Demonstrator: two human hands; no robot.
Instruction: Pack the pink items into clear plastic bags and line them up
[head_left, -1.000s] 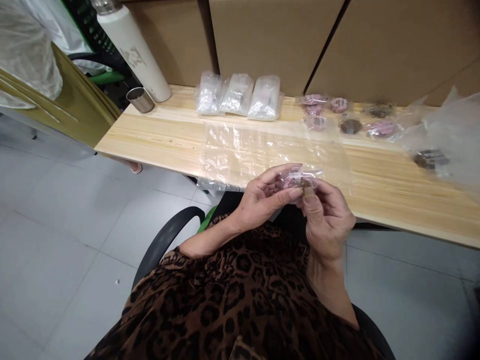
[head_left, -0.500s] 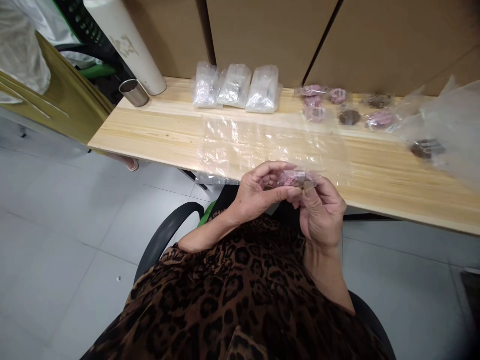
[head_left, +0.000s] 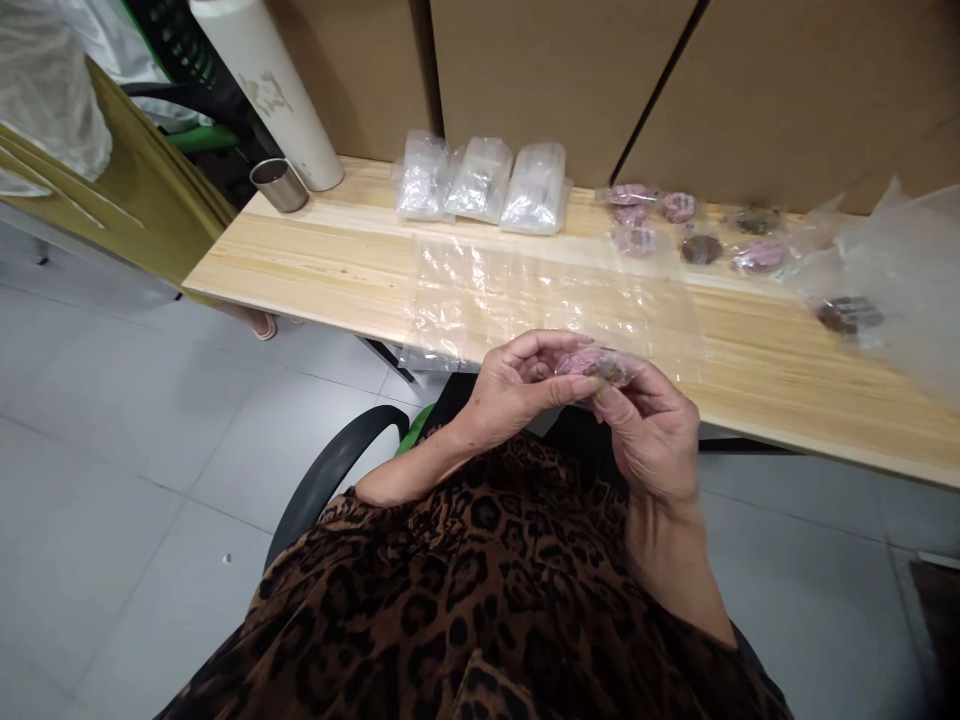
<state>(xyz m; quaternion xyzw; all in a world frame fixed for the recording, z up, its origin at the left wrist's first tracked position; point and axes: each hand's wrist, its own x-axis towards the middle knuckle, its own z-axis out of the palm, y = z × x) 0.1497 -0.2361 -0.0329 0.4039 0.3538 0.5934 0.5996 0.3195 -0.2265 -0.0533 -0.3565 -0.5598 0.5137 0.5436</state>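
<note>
Between my two hands, at the table's front edge, is a small clear plastic packet [head_left: 589, 362] with something pink and a bit of brown inside. My left hand [head_left: 521, 385] is closed on its left side, thumb along the near face. On the right side, my right hand [head_left: 649, 420] pinches it with thumb and fingers. What exactly the packet contains, I cannot make out. Just beyond my hands a large clear plastic sheet or bag [head_left: 517, 285] lies flat on the wooden table [head_left: 300, 260].
Three clear wrapped bundles [head_left: 480, 180] stand along the back. Several pink and brown packets [head_left: 701, 248] lie at the right, beside a translucent bag [head_left: 900, 280]. A metal cup [head_left: 280, 185] and a white roll [head_left: 277, 100] stand left. Cardboard boxes [head_left: 547, 70] line the back. Another person's clothing [head_left: 135, 170] shows far left.
My right hand has shifted slightly right and down, and its thumb has moved lower on the packet. More of the packet's right side shows. The view has tilted a little.
</note>
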